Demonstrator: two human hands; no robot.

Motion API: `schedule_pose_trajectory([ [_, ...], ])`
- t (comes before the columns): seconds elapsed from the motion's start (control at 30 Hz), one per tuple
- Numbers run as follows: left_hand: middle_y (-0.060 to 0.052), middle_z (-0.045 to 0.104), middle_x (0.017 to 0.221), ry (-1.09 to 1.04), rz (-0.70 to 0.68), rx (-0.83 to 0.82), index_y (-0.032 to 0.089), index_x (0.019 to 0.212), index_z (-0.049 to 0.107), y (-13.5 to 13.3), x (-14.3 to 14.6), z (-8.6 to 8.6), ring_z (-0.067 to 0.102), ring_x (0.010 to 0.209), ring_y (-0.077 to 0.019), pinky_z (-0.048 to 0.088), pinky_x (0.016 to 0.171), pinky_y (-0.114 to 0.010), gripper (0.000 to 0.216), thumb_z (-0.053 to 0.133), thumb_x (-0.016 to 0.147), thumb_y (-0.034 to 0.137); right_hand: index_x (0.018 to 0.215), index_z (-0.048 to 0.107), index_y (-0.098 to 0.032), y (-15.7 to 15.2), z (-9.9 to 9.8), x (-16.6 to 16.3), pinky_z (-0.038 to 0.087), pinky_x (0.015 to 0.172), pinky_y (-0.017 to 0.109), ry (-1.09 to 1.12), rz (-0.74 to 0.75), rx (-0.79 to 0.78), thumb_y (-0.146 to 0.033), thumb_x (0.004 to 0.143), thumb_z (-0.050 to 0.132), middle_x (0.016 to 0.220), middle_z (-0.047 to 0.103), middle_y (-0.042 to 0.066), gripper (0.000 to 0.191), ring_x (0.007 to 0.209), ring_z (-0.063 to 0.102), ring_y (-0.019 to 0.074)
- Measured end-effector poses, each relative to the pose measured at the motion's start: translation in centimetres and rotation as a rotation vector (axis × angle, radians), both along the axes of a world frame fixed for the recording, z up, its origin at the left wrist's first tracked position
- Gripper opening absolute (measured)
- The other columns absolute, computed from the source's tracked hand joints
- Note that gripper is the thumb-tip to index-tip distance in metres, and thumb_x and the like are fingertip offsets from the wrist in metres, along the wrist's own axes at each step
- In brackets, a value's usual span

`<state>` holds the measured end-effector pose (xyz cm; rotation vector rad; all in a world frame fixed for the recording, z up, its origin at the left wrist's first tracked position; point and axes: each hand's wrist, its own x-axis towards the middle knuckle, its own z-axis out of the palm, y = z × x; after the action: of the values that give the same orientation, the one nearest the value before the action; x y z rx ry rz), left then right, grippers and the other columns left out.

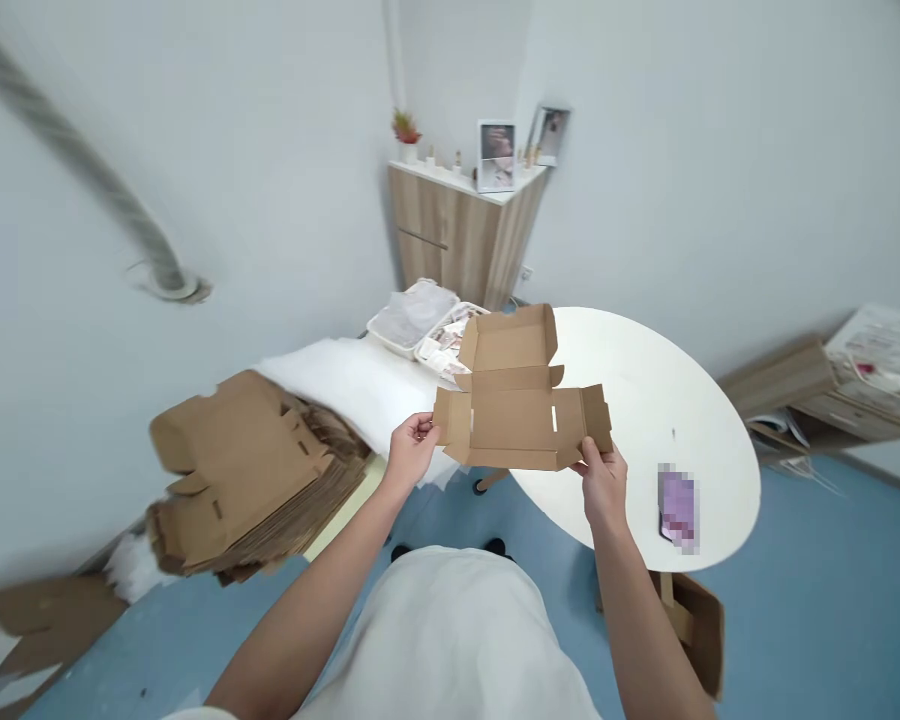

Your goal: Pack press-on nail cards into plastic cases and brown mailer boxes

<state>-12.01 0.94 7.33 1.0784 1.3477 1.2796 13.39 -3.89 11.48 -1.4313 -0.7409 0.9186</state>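
An unfolded brown cardboard box (511,418) is spread between my hands, its creased panels and side flaps showing, with two white slots near the middle panel. My left hand (411,450) pinches its left flap. On the opposite side, my right hand (601,478) grips the lower edge of the right flap. The cardboard is held in the air over the left edge of a round white table (630,400). To the left lies a thick stack of flat cardboard boxes (247,470).
White sheet material (345,385) and two white baskets (394,345) lie beyond the stack. A pixelated purple phone-like object (679,508) rests on the table. Below it stands an open cardboard carton (709,640). A wooden cabinet (450,225) fills the corner.
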Motion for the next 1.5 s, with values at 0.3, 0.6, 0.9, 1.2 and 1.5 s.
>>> schedule_pose_trajectory([
  [0.3,-0.004,0.064,0.084,0.321,-0.226,0.052,0.017,0.090,0.061,0.9,13.2,-1.3,0.058,0.078,-0.0152,0.043,0.071,-0.028,0.025,0.051,0.072,0.030,0.064,0.050,-0.019,-5.0,-3.6,13.3,0.036,0.057,0.026,-0.528,-0.156,-0.205,-0.031,0.078,0.039,0.068,0.048,0.001,0.022,0.064,0.044,0.0140],
  [0.6,0.001,0.056,0.074,0.512,-0.318,0.086,0.019,0.126,0.034,1.7,18.4,-1.4,0.051,0.061,-0.0110,0.041,0.058,-0.024,0.056,0.050,0.074,0.030,0.101,0.056,-0.018,-7.8,-5.0,16.0,0.036,0.058,0.027,-0.456,-0.128,-0.279,-0.029,0.075,0.040,0.076,0.059,0.003,0.032,0.060,0.048,0.0151],
  [0.9,0.002,0.060,0.079,0.652,-0.405,0.048,0.023,0.122,0.036,3.9,20.3,-4.1,0.046,0.044,-0.0081,0.037,0.081,-0.038,0.051,0.049,0.073,0.031,0.125,0.042,-0.025,-6.9,-6.0,15.5,0.038,0.060,0.029,-0.644,-0.117,-0.465,-0.025,0.075,0.042,0.083,0.062,0.003,0.050,0.061,0.051,0.0162],
  [1.2,0.004,0.061,0.080,0.714,-0.520,-0.056,0.026,0.118,0.037,5.7,21.9,-7.6,0.053,0.052,-0.0109,0.016,0.095,-0.047,0.048,0.049,0.072,0.028,0.128,0.038,-0.027,-5.8,-8.0,15.3,0.036,0.059,0.028,-0.729,-0.133,-0.723,-0.025,0.080,0.038,0.084,0.063,0.005,0.049,0.068,0.054,0.0198],
  [1.5,0.001,0.065,0.083,0.865,-0.572,-0.178,0.025,0.115,0.041,5.8,22.2,-8.7,0.060,0.074,-0.0179,0.020,0.093,-0.046,0.046,0.049,0.070,0.031,0.133,0.028,-0.023,-3.9,-10.1,17.3,0.034,0.057,0.024,-0.841,0.219,-0.955,-0.022,0.083,0.037,0.082,0.063,0.005,0.051,0.072,0.057,0.0175],
])
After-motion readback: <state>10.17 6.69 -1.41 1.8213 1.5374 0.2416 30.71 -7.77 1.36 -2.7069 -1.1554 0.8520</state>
